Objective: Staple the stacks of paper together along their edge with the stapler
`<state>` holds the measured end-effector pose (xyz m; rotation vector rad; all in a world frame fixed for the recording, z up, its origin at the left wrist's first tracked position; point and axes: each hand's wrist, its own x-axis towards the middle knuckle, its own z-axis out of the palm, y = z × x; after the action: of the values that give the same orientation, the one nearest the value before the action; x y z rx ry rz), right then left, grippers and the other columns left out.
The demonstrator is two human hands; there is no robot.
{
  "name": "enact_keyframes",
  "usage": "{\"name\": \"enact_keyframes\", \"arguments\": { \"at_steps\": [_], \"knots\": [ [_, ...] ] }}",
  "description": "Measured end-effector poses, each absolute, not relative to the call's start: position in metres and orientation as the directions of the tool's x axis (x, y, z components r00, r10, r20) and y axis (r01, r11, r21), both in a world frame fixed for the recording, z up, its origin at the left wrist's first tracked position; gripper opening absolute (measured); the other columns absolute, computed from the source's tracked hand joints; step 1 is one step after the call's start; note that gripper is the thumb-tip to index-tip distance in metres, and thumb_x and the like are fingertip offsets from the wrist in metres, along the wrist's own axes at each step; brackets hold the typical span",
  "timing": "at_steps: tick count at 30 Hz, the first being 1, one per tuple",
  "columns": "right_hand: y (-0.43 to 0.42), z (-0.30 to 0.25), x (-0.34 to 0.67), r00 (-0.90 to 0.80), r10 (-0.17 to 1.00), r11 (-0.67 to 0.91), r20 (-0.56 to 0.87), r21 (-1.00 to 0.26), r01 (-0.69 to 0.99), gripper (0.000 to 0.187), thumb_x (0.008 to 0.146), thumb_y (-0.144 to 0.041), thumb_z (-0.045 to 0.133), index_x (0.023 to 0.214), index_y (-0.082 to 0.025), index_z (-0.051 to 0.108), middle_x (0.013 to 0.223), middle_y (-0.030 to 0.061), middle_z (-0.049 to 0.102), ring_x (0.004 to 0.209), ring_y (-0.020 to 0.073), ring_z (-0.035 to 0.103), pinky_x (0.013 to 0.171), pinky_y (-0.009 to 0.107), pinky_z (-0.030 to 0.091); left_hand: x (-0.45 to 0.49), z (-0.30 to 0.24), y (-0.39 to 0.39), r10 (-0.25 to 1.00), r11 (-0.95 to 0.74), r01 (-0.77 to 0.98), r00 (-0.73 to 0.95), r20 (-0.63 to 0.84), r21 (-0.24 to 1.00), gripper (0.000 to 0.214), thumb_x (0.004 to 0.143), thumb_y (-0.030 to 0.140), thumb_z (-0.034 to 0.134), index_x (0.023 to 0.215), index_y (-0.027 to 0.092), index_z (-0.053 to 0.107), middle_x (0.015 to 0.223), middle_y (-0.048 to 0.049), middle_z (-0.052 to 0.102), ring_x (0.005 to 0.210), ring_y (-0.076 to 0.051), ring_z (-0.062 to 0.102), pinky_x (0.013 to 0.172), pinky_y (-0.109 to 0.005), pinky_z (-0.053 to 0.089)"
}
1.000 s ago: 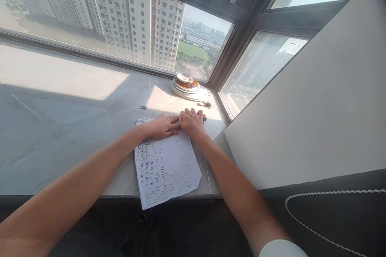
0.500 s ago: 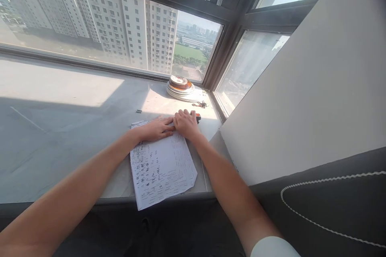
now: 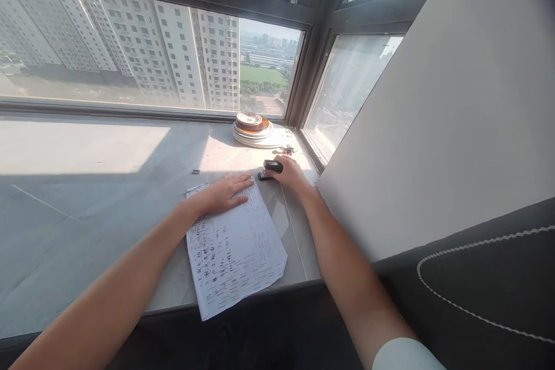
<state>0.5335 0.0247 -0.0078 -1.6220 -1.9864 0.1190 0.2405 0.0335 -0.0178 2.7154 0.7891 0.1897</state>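
Note:
A stack of printed paper sheets (image 3: 236, 245) lies on the grey stone window sill (image 3: 95, 196), its near corner hanging over the sill's front edge. My left hand (image 3: 225, 192) rests flat on the sheets' far end, fingers stretched out. Just right of the sheets, my right hand (image 3: 289, 176) is wrapped round a small black stapler (image 3: 269, 169) that sits on the sill beside the paper's top right corner.
A stack of patterned plates (image 3: 254, 129) stands in the window corner, with a small dark tangle (image 3: 284, 151) beside it. A small dark clip (image 3: 196, 171) lies on the sill to the left. A white slanted wall (image 3: 433, 127) bounds the right side.
My right hand has slid off the paper's top edge to the right and now grips the stapler. The left hand stays flat on the sheets. The camera has tilted slightly.

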Motion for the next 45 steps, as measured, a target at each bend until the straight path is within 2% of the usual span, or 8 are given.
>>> {"name": "enact_keyframes", "arguments": {
  "at_steps": [5,11,16,21,28,37,42,45],
  "knots": [
    [0.024,-0.009,0.527,0.057,0.922,0.144,0.383,-0.477,0.867,0.023,0.089,-0.041,0.078,0.090,-0.023,0.064,0.091,0.0038,0.071,0.085,0.0217,0.062,0.072,0.031,0.040,0.241,-0.019,0.038,0.569,-0.816,0.523,0.799,0.191,0.245,0.056,0.106,0.060,0.054,0.154,0.033,0.063,0.170,-0.0096,0.047,0.157,-0.037,0.041,0.129,-0.059,0.028],
    [0.009,0.004,0.497,0.232,0.841,0.213,0.489,-0.692,0.690,0.033,0.093,-0.050,0.071,0.080,-0.024,0.054,0.076,-0.0001,0.062,0.072,0.0171,0.053,0.067,0.031,0.041,0.226,-0.017,0.043,0.590,-0.788,0.470,0.761,0.269,0.398,0.039,0.104,0.044,0.056,0.133,0.031,0.078,0.136,-0.0053,0.077,0.127,-0.030,0.069,0.116,-0.050,0.049],
    [-0.009,0.007,0.463,-0.078,0.884,0.419,0.460,-0.708,0.569,0.044,0.086,-0.055,0.078,0.073,-0.023,0.051,0.069,-0.0031,0.055,0.068,0.0146,0.048,0.064,0.029,0.037,0.226,-0.010,0.039,0.640,-0.699,0.438,0.736,0.221,0.565,0.034,0.098,0.040,0.060,0.123,0.031,0.081,0.130,-0.0033,0.080,0.121,-0.031,0.074,0.108,-0.046,0.057],
    [-0.018,0.002,0.443,-0.304,0.799,0.601,0.519,-0.660,0.451,0.028,0.089,-0.050,0.077,0.093,-0.024,0.069,0.087,0.0001,0.071,0.079,0.0176,0.061,0.073,0.029,0.043,0.230,-0.004,0.043,0.728,-0.566,0.303,0.620,0.292,0.767,0.042,0.089,0.047,0.072,0.122,0.022,0.080,0.130,-0.0100,0.079,0.125,-0.036,0.071,0.109,-0.048,0.058],
    [-0.011,-0.002,0.446,-0.208,0.900,0.420,0.383,-0.633,0.650,0.035,0.089,-0.050,0.079,0.080,-0.023,0.058,0.079,-0.0003,0.068,0.073,0.0164,0.056,0.065,0.028,0.035,0.222,-0.013,0.054,0.881,-0.460,0.254,0.249,0.402,0.851,0.027,0.094,0.038,0.065,0.102,0.019,0.082,0.118,-0.0106,0.082,0.118,-0.029,0.075,0.115,-0.052,0.056],
    [-0.013,0.000,0.437,-0.072,0.933,0.288,0.352,-0.612,0.737,0.026,0.095,-0.047,0.071,0.095,-0.024,0.058,0.101,0.0040,0.069,0.091,0.0211,0.061,0.069,0.030,0.040,0.233,-0.016,0.049,0.840,-0.471,0.176,0.388,0.379,0.864,0.038,0.083,0.025,0.061,0.116,0.018,0.080,0.126,-0.0093,0.080,0.125,-0.030,0.072,0.120,-0.053,0.052],
    [-0.005,-0.004,0.445,0.103,0.922,0.268,0.373,-0.808,0.524,0.045,0.113,-0.050,0.028,0.088,-0.025,0.056,0.085,0.0025,0.063,0.082,0.0201,0.060,0.074,0.032,0.043,0.233,-0.019,0.054,0.878,-0.295,0.123,0.425,0.218,0.947,0.036,0.089,0.034,0.065,0.121,0.022,0.078,0.133,-0.0098,0.077,0.134,-0.032,0.066,0.120,-0.050,0.050],
    [0.001,-0.009,0.453,0.164,0.928,0.208,0.336,-0.828,0.521,0.046,0.112,-0.047,0.022,0.082,-0.026,0.050,0.079,0.0020,0.057,0.080,0.0215,0.056,0.076,0.034,0.042,0.233,-0.022,0.056,0.906,-0.221,0.070,0.384,0.178,0.973,0.035,0.094,0.044,0.064,0.119,0.023,0.078,0.135,-0.0112,0.075,0.138,-0.033,0.063,0.120,-0.051,0.048]
  ]
}}
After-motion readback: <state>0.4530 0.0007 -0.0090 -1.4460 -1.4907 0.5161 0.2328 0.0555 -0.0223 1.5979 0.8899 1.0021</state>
